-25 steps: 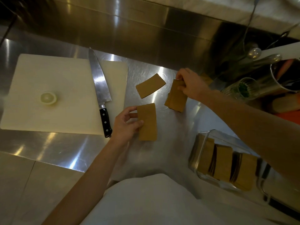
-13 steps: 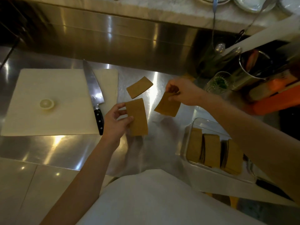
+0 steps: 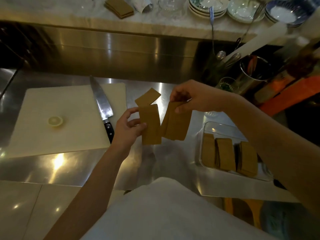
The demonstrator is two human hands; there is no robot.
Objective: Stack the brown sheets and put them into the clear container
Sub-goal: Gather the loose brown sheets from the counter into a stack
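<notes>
While we hold our hands above the steel counter point(image 3: 72, 163), one brown sheet point(image 3: 151, 125) stands nearly upright in our left hand point(image 3: 129, 127), its left edge pinched between the thumb and the curled fingers point(image 3: 133, 110). Just beside it, a thin stack of brown sheets point(image 3: 176, 124) hangs tilted from our right hand point(image 3: 194, 97); thumb and fingertips close on its top edge, and its lower left corner nearly meets the single sheet, though we cannot tell whether they touch. Behind both, a loose sheet point(image 3: 148, 97) lies flat on the counter, partly hidden by the one we hold.

At far left sits a pale cutting board point(image 3: 52, 134) with a lemon slice point(image 3: 55, 121) on it, and a chef's knife point(image 3: 102, 104) rests along its right edge. To the right, under our forearm, the clear container point(image 3: 220, 126) holds three bundles of brown sheets point(image 3: 225, 156) standing on edge. On the raised marble shelf beyond lie more brown sheets point(image 3: 119, 6) and stacked bowls point(image 3: 207, 6).
</notes>
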